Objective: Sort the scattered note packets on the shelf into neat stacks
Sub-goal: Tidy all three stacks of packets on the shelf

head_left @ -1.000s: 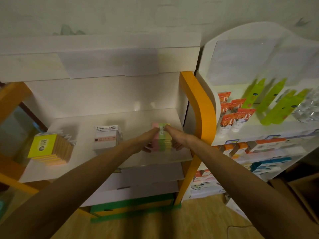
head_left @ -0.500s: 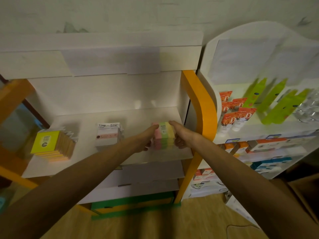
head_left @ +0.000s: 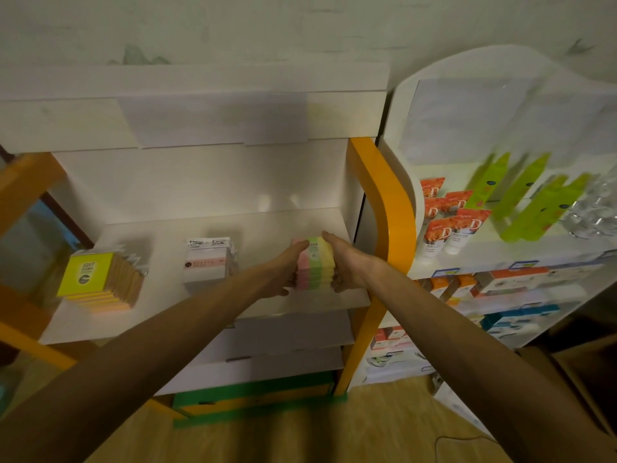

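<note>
At centre frame, the pink, green and yellow packet stack (head_left: 314,267) stands on the white shelf (head_left: 267,225), pressed between the left hand (head_left: 283,270) and right hand (head_left: 347,262). Fingers lie flat along its sides; fingertips behind are hidden. White packets (head_left: 207,262) centre-left and yellow packets (head_left: 96,282) at left are blurred, labels largely unreadable.

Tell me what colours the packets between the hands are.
Pink, green and yellow stripes on the packets, seen in the head view.
</note>
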